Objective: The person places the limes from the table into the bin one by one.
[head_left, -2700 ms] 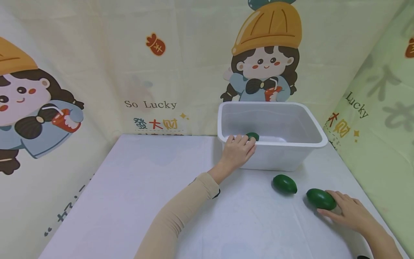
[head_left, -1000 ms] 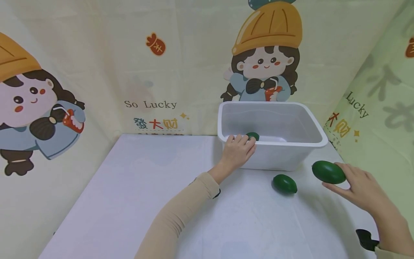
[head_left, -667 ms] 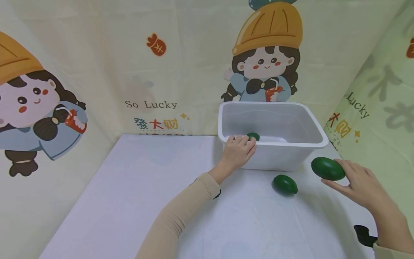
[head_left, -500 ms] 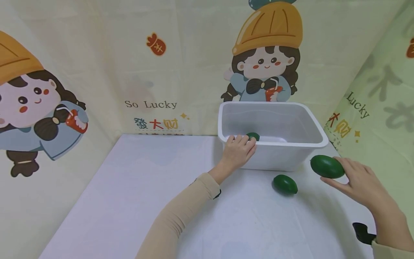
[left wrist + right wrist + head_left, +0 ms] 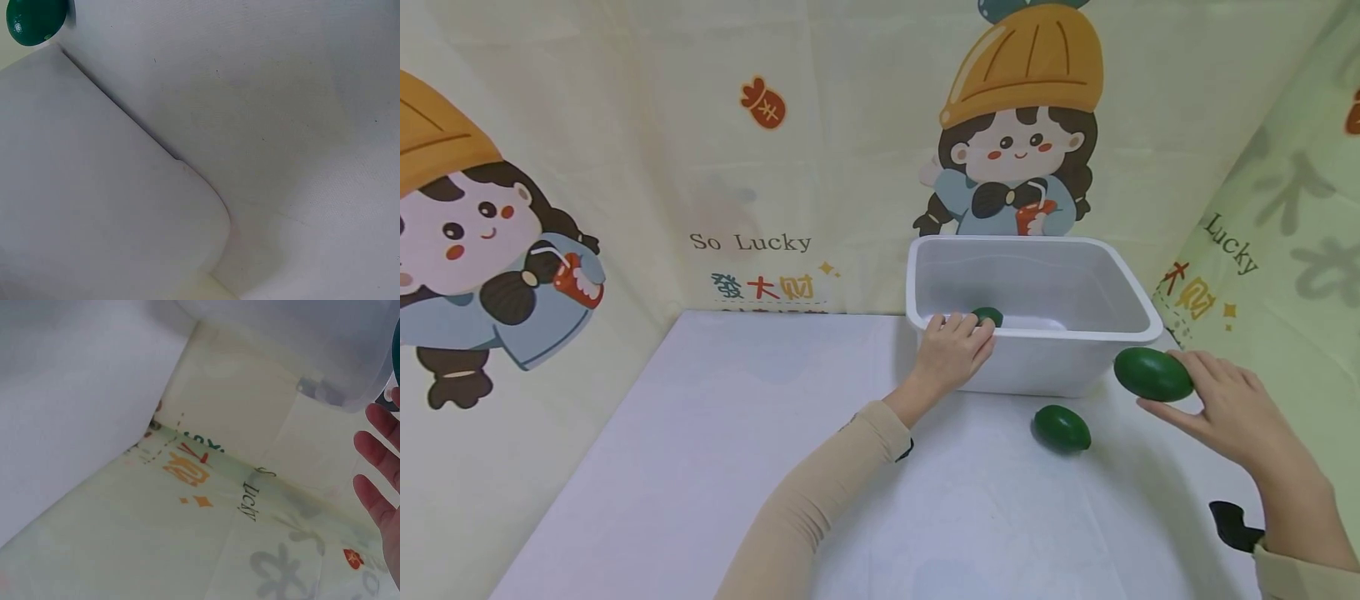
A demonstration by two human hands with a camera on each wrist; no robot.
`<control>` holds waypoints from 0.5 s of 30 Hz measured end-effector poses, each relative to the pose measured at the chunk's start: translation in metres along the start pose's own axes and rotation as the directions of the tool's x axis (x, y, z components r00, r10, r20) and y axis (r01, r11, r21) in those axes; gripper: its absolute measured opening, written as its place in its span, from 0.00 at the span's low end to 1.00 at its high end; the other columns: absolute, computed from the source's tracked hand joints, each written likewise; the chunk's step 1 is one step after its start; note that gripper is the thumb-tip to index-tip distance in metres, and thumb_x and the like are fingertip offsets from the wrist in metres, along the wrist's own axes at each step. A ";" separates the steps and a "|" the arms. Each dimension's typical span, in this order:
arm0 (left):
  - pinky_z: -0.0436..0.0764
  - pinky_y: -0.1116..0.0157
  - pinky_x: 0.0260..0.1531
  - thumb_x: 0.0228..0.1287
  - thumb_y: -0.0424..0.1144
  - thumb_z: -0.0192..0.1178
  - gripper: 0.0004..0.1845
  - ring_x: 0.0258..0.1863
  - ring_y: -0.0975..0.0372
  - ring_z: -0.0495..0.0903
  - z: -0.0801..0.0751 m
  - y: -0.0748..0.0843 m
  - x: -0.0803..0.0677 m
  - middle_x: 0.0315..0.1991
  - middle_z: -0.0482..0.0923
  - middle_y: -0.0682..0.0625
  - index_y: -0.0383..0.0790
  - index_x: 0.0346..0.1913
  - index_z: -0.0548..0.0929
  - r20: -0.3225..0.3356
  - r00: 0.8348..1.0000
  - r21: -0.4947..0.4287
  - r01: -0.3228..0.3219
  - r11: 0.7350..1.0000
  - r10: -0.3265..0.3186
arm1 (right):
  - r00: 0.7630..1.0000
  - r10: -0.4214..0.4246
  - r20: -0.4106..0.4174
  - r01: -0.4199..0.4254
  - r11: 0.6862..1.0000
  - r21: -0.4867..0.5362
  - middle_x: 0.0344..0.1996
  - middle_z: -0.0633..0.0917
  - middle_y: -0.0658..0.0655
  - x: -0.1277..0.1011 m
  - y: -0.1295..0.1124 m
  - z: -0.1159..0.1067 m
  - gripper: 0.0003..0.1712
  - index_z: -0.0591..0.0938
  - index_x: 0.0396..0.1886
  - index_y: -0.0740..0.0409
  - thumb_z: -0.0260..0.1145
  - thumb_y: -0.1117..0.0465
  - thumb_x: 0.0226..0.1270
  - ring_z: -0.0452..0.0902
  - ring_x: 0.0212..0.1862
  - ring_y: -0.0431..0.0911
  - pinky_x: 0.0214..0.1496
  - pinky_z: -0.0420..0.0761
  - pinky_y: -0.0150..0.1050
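My right hand (image 5: 1232, 408) holds a glossy dark green oval fruit (image 5: 1153, 374), pinched between thumb and fingers, above the table at the right of the white plastic bin (image 5: 1022, 367). Over the bin's near rim, at its left part, curl the fingers of my left hand (image 5: 951, 350). Just behind those fingers a second green fruit (image 5: 988, 316) lies inside the bin, partly hidden. A third green fruit (image 5: 1062, 429) rests on the table in front of the bin. In the right wrist view only some fingers (image 5: 378, 447) and a sliver of green show at the edge.
The white table (image 5: 760, 433) runs back to a cream printed cloth (image 5: 820, 167) behind the bin. At the right, close beside my right hand, hangs a greenish cloth side (image 5: 1292, 317). A black strap end (image 5: 1234, 527) sticks out by the right sleeve.
My right hand took hold of the fruit at the right, lifted it off the table, and has carried it up and slightly left towards the bin. The left hand stays on the rim.
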State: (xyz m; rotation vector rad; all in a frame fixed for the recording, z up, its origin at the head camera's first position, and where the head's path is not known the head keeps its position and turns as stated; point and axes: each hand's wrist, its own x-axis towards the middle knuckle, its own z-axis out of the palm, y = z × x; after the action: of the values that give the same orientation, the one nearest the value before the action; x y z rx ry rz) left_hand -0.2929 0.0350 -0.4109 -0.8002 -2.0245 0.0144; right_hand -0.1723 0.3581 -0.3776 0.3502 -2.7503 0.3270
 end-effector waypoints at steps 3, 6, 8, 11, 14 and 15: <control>0.67 0.67 0.31 0.66 0.51 0.45 0.11 0.31 0.64 0.73 0.000 0.000 0.000 0.30 0.74 0.58 0.53 0.39 0.76 -0.010 1.000 0.007 -0.002 1.000 0.002 | 1.000 0.005 -0.001 -0.005 1.000 0.000 0.50 0.68 0.70 0.002 -0.001 -0.002 0.39 0.65 0.57 0.63 0.66 0.44 0.53 0.57 0.54 0.66 0.57 0.50 0.64; 0.67 0.67 0.31 0.66 0.51 0.44 0.11 0.31 0.64 0.73 0.001 0.000 0.000 0.30 0.74 0.58 0.53 0.39 0.76 -0.014 1.000 0.015 -0.003 1.000 0.003 | 1.000 0.008 0.000 -0.008 1.000 -0.006 0.51 0.68 0.70 0.004 -0.003 -0.003 0.40 0.64 0.57 0.64 0.65 0.43 0.53 0.57 0.54 0.66 0.58 0.49 0.63; 0.67 0.67 0.31 0.67 0.51 0.44 0.12 0.31 0.64 0.73 0.002 0.000 0.000 0.31 0.74 0.58 0.53 0.40 0.76 -0.013 1.000 0.022 -0.003 1.000 0.003 | 1.000 0.009 0.001 -0.009 1.000 -0.006 0.52 0.68 0.71 0.006 -0.004 -0.004 0.40 0.64 0.58 0.64 0.65 0.43 0.54 0.57 0.55 0.66 0.59 0.48 0.63; 0.67 0.67 0.31 0.67 0.51 0.43 0.12 0.32 0.64 0.73 0.002 0.001 0.000 0.31 0.75 0.58 0.53 0.40 0.77 -0.003 1.000 0.022 -0.002 1.000 0.002 | 1.000 0.015 0.005 -0.015 1.000 -0.004 0.53 0.67 0.71 0.009 -0.005 -0.005 0.41 0.63 0.59 0.65 0.64 0.43 0.54 0.56 0.56 0.66 0.60 0.48 0.63; 0.67 0.67 0.31 0.67 0.51 0.43 0.12 0.32 0.64 0.74 0.002 0.001 0.000 0.31 0.75 0.58 0.53 0.41 0.77 0.003 1.000 0.019 0.000 1.000 0.000 | 1.000 0.023 0.007 -0.023 1.000 0.009 0.53 0.66 0.72 0.012 -0.007 -0.006 0.42 0.63 0.59 0.65 0.65 0.43 0.54 0.56 0.56 0.66 0.59 0.48 0.63; 0.67 0.67 0.31 0.67 0.51 0.44 0.12 0.32 0.64 0.74 0.001 0.000 0.000 0.31 0.75 0.58 0.53 0.41 0.77 0.003 1.000 0.016 0.002 1.000 -0.002 | 1.000 0.026 0.009 -0.026 1.000 0.012 0.53 0.66 0.72 0.013 -0.007 -0.007 0.42 0.63 0.59 0.65 0.65 0.43 0.54 0.55 0.57 0.66 0.59 0.48 0.63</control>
State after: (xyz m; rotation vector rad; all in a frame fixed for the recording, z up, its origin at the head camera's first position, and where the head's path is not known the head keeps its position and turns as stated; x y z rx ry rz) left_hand -0.2937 0.0356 -0.4121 -0.7890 -2.0257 0.0309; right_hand -0.1804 0.3505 -0.3655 0.3199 -2.7648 0.3496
